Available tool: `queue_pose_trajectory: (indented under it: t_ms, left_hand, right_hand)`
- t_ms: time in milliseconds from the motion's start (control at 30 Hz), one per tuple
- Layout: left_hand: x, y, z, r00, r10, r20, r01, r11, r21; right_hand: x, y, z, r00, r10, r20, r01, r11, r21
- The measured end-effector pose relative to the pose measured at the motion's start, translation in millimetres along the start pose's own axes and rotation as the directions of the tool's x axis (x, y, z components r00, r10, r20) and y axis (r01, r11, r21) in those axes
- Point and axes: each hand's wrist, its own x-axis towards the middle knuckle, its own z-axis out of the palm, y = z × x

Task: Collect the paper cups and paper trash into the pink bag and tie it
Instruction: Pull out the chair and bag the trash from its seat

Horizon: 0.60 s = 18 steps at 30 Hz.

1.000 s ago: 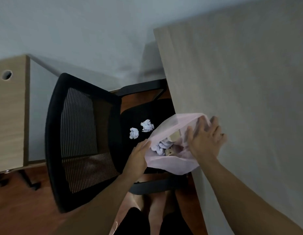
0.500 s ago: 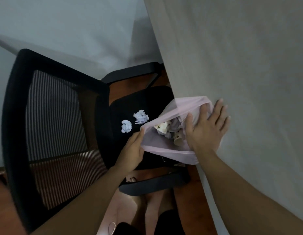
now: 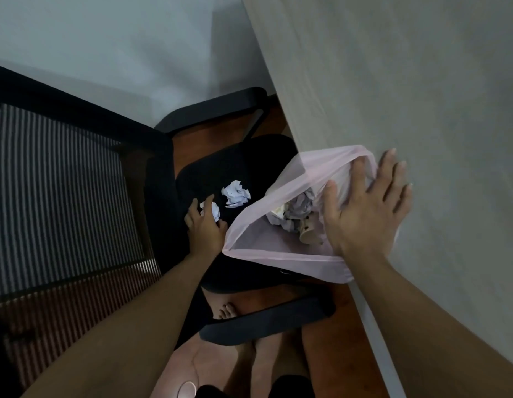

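Bag (image 3: 259, 235) holds crumpled paper (image 3: 300, 207), seemingly cup (image 3: 307, 232); left hand (image 3: 205, 228) grips paper ball (image 3: 215, 211).

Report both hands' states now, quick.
Left hand: closed around a crumpled paper ball on the chair seat.
Right hand: open and flat, pressing the pink bag against the table.

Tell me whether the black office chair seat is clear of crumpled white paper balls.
No: one crumpled white paper ball lies on the black chair seat, and the left hand grips a second ball beside it.
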Motion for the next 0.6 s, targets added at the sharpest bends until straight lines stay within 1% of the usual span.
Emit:
queue_pose_trajectory:
  t_ms: [67, 133, 200, 267, 300, 333, 400, 467, 500, 533, 567, 600]
  left_hand:
    - [10.0, -4.1, 7.0, 0.992, -0.060, 0.107, 0.050, 0.995, 0.086]
    - [19.9, -5.7, 11.3, 0.979, -0.099, 0.178, 0.077, 0.989, 0.128]
    - [28.6, -7.7, 13.8, 0.971, -0.133, 0.197, 0.106, 0.984, 0.144]
    - [33.2, -11.4, 18.6, 0.974, -0.139, 0.181, 0.112, 0.982, 0.150]
    - [33.4, -11.7, 19.4, 0.977, -0.133, 0.167, 0.113, 0.986, 0.126]
    - [32.5, -11.0, 19.2, 0.982, -0.126, 0.144, 0.116, 0.991, 0.074]
    - [28.8, -2.6, 9.9, 0.990, -0.133, 0.051, 0.138, 0.984, -0.117]
    - [21.9, 17.4, -16.3, 0.986, -0.158, -0.052, 0.130, 0.926, -0.355]
    - [16.1, 31.9, -34.0, 0.983, -0.167, -0.080, 0.109, 0.871, -0.479]
    - [8.4, 49.5, -53.4, 0.982, -0.170, -0.085, 0.084, 0.792, -0.605]
    - [-1.0, 67.0, -71.8, 0.986, -0.152, -0.067, 0.058, 0.695, -0.717]
    - [-11.1, 84.0, -89.1, 0.995, -0.095, -0.037, 0.026, 0.588, -0.808]
  right_hand:
    - [0.3, 0.6, 1.2, 1.000, -0.004, 0.008, 0.004, 1.000, 0.000]
    - [0.7, 1.5, 2.5, 1.000, -0.001, 0.010, 0.001, 1.000, 0.006]
    - [1.1, 1.9, 3.6, 1.000, -0.003, 0.012, 0.003, 1.000, 0.013]
    - [1.5, 2.3, 3.7, 1.000, -0.002, 0.012, 0.002, 1.000, 0.013]
    - [1.4, 2.0, 3.6, 1.000, -0.001, 0.011, 0.001, 1.000, 0.013]
    - [1.3, 1.6, 3.2, 1.000, 0.000, 0.010, 0.000, 1.000, 0.012]
    - [1.5, 1.1, 2.1, 1.000, -0.001, 0.007, 0.001, 1.000, 0.014]
    - [1.0, 0.6, 0.1, 1.000, 0.000, 0.007, -0.001, 1.000, 0.021]
    - [0.8, 0.3, -0.9, 1.000, 0.002, 0.004, -0.002, 1.000, 0.024]
    - [0.7, -0.2, -1.5, 1.000, 0.005, 0.003, -0.005, 1.000, 0.025]
    - [0.6, -0.7, -2.1, 1.000, 0.008, 0.004, -0.008, 1.000, 0.026]
    - [0.7, -0.9, -2.7, 1.000, 0.009, 0.004, -0.009, 1.000, 0.028]
